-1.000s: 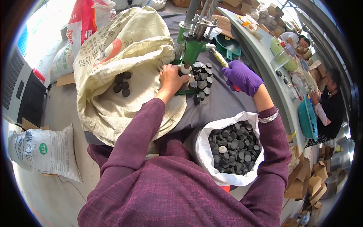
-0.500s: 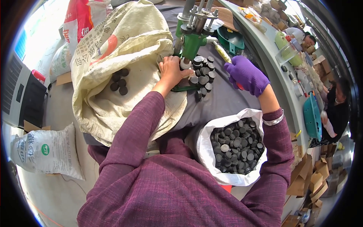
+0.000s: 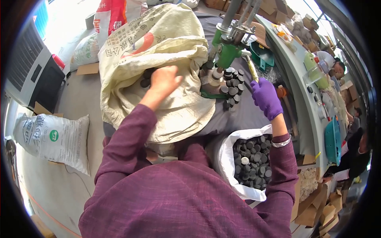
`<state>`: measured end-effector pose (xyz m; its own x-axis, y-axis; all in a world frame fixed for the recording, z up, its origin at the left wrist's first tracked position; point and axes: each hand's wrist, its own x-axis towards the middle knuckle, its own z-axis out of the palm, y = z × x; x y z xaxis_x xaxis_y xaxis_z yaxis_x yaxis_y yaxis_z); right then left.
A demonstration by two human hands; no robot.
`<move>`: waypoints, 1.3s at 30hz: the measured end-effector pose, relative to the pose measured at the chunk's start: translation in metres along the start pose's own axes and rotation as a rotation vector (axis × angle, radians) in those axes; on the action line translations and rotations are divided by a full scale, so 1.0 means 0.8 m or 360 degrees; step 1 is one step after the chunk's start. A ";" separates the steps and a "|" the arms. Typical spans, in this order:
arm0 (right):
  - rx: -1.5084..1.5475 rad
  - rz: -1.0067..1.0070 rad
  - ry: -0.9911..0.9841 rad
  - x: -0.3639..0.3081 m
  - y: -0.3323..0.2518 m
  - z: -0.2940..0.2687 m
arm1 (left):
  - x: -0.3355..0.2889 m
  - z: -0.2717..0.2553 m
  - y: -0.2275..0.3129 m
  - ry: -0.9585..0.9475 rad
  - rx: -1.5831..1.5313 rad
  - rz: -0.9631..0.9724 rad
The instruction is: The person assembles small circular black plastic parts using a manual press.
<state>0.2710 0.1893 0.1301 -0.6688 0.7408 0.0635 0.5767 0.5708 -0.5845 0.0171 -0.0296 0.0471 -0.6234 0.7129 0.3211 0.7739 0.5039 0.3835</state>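
Observation:
My left hand (image 3: 164, 82), bare and blurred, is curled over the pale woven sack (image 3: 174, 119). Its fingers look closed; what they hold, if anything, is hidden. Beside it, partly covered, lie black discs (image 3: 145, 83) on the sack. My right hand (image 3: 268, 97), in a purple knitted glove, grips the yellowish lever handle (image 3: 252, 68) of a green press (image 3: 228, 55). Under the press's ram sits a pale round fixture (image 3: 214, 77) on a green base. More dark discs (image 3: 233, 85) are heaped against its right side.
A white bag (image 3: 226, 158) full of dark discs stands at the table's front right. A hammer (image 3: 282, 92) and a green scoop-like container (image 3: 262, 55) lie right of the press. A filled white sack (image 3: 55, 139) rests at left. Other people work beyond the long right-hand table (image 3: 305, 103).
My left hand has left the press fixture and moved left over the discs on the sack. My right hand still holds the lever. The whole view has shifted.

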 end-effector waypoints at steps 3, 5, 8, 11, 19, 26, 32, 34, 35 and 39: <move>0.0189 0.0167 -0.0060 -0.015 -0.035 -0.013 | -0.039 -0.021 -0.054 -0.0165 0.0257 -0.0179; -0.0056 0.0095 -0.0194 -0.010 -0.044 -0.024 | -0.056 -0.018 -0.068 -0.0169 0.0267 -0.0155; -0.0170 0.0036 -0.0288 0.008 -0.050 -0.052 | -0.065 0.002 -0.082 -0.0085 0.0288 -0.0077; -0.0202 0.0115 -0.0402 0.011 -0.064 -0.065 | -0.065 0.014 -0.084 0.0019 0.0253 -0.0038; -0.0123 0.0130 -0.0355 0.012 -0.052 -0.057 | -0.055 0.009 -0.073 -0.0073 0.0063 -0.0110; -0.0013 0.0185 -0.0325 0.002 -0.053 -0.053 | 0.005 0.039 0.036 -0.0016 -0.0635 0.0157; -0.0036 0.0161 -0.0420 0.001 -0.065 -0.053 | 0.033 0.102 0.078 -0.0003 -0.0914 -0.0065; -0.0072 0.0157 -0.0426 0.000 -0.067 -0.055 | 0.033 0.110 0.082 0.0102 -0.0947 -0.0006; -0.0110 0.0139 -0.0432 -0.001 -0.067 -0.056 | 0.033 0.114 0.082 0.0221 -0.0977 0.0048; -0.0045 0.0202 -0.0448 -0.002 -0.066 -0.059 | 0.040 0.132 0.096 0.0406 -0.0790 0.0187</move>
<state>0.2638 0.1750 0.1993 -0.6917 0.6820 -0.2375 0.6743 0.4922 -0.5506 0.0681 0.0835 -0.0046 -0.5912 0.5790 0.5615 0.7329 0.0951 0.6736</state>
